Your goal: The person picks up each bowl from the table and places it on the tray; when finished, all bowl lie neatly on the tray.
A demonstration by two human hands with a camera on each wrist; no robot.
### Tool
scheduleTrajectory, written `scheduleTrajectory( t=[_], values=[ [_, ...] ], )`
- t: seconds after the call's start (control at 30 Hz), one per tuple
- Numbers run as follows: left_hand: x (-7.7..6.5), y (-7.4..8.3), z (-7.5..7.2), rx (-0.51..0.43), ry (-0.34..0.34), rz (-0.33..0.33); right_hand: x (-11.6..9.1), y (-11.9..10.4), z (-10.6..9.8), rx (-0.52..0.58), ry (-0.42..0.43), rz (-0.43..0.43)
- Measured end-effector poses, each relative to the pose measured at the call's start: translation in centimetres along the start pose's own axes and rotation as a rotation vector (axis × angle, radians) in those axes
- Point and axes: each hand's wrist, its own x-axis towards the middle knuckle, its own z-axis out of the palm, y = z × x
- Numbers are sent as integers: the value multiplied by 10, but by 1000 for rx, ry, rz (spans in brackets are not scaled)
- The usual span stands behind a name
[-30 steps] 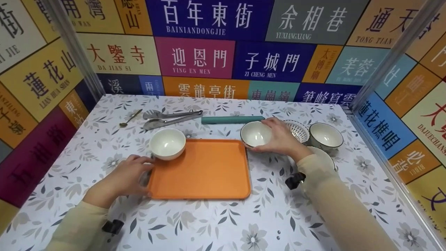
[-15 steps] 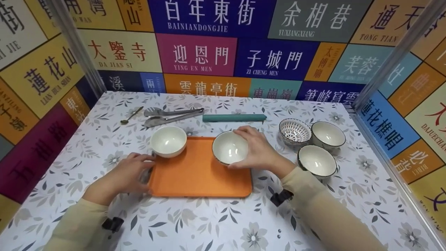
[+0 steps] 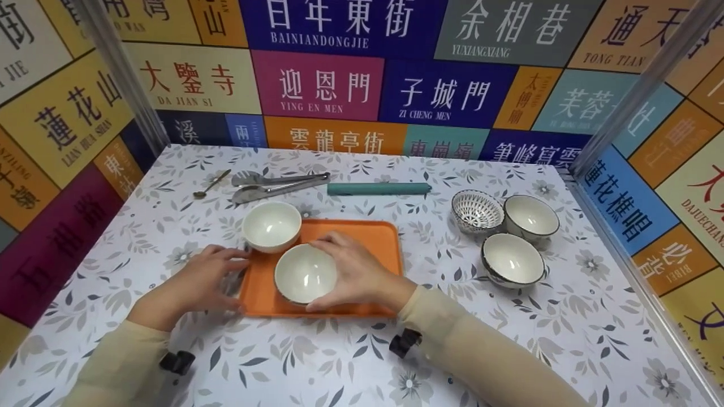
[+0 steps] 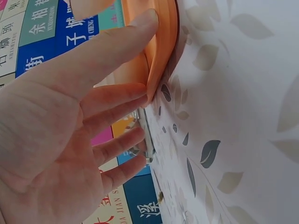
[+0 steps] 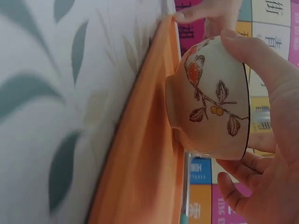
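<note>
An orange tray (image 3: 367, 229) lies on the table, with a white bowl (image 3: 272, 226) on its far left corner. My right hand (image 3: 362, 274) grips a second bowl (image 3: 304, 274) by its side, thumb near the front and fingers behind. In the right wrist view this bowl (image 5: 210, 100) shows a painted branch with leaves and a dark rim, and its foot is over the tray, touching or just above it. At the tray's left edge rests my left hand (image 3: 195, 282), fingers spread and fairly straight. The left wrist view has its thumb (image 4: 145, 21) on the tray's rim.
To the right stand a patterned bowl (image 3: 478, 212) and two plain-inside bowls, one behind (image 3: 531, 216) and one nearer (image 3: 513, 260). Behind the tray lie metal tongs (image 3: 280, 185), a green stick-shaped object (image 3: 379, 189) and a small gold spoon (image 3: 212, 183). Printed panels (image 3: 317, 85) wall the table.
My right hand has carried the bowl leftward from beside the tray's far right corner to over its left front part, beside the white bowl. My left hand has stayed at the tray's left edge.
</note>
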Motion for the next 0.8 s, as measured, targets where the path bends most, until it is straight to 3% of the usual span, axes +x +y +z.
scheduleTrajectory(
  t=[0.2,0.37,0.8],
  values=[
    [-3,1,-3,-16,18,25,14,-19,20,-22,-6,-61],
    [0,-2,0,-22,39,49,20,-25,30,-26,-5,-55],
    [-4,-13,6,-54,76,86,25,-33,39,-7,-49,-53]
  ],
)
